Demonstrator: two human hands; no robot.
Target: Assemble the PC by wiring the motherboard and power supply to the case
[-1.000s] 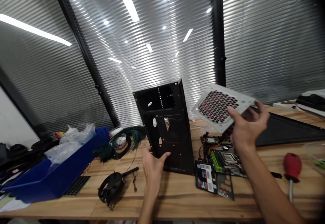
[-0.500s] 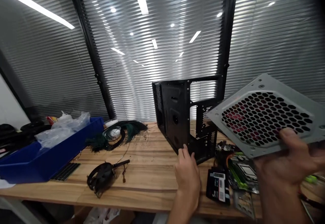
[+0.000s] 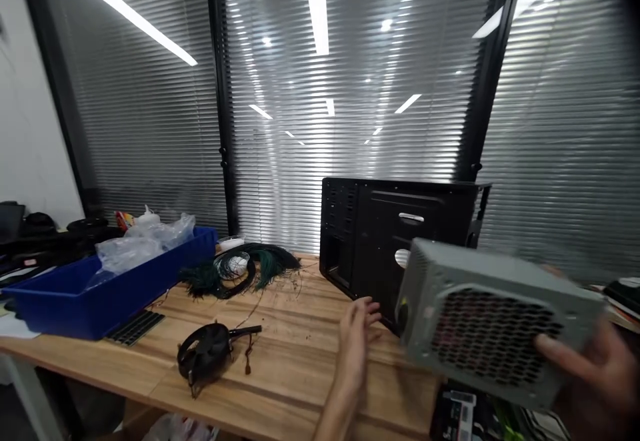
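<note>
On the right, my right hand (image 3: 595, 367) grips a grey computer power supply (image 3: 475, 264), with the thumb over its honeycomb grille and the other fingers hidden behind. The box hangs tilted in front of a black computer case (image 3: 373, 234), covering part of it. That case stands upright on the table, its broad side facing me. By its lower front edge is my left hand (image 3: 356, 327), open with the fingers stretched toward the panel. Whether the fingertips touch it I cannot tell.
A black cooling fan (image 3: 205, 354) with a cable lies on the wooden table (image 3: 295, 361). Behind it are dark green wires (image 3: 265, 261) and a blue bin (image 3: 135, 297) with plastic bags. A black boxed drive (image 3: 453, 414) and circuit boards lie below the power supply.
The case has turned, so its broad side panel faces me instead of the frame with cut-outs. The power supply has moved down and left and tilted, showing its top. My view has shifted.
</note>
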